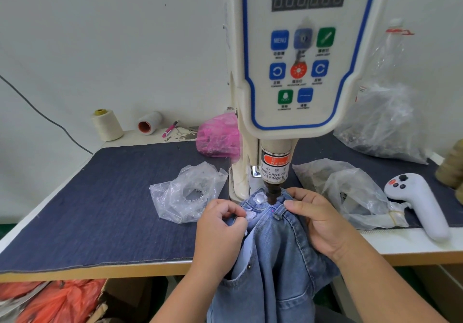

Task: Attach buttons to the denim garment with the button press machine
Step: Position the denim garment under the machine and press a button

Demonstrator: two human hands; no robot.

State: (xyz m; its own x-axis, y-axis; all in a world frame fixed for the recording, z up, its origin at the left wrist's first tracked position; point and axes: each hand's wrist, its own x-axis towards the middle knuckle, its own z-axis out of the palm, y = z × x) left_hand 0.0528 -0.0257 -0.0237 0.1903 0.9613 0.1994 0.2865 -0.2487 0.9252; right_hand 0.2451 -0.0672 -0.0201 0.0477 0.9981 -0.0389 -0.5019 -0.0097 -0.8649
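Observation:
A light blue denim garment [275, 252] hangs over the table's front edge, its waistband pushed under the press head [273, 196] of the cream button press machine [295, 71]. A red laser dot shines on the waistband just below the head. My left hand [220, 230] pinches the left side of the waistband, beside clear plastic buttons [250, 214] fixed to the denim. My right hand [323, 222] grips the right side of the waistband at a belt loop, thumb on top.
A dark denim mat [100, 197] covers the table. Clear plastic bags of buttons lie left [185, 192] and right [350, 192] of the machine. A white handheld controller [421, 204] lies at right. Thread cones [106, 124], a pink bag [218, 134] and a large clear bag [383, 122] stand behind.

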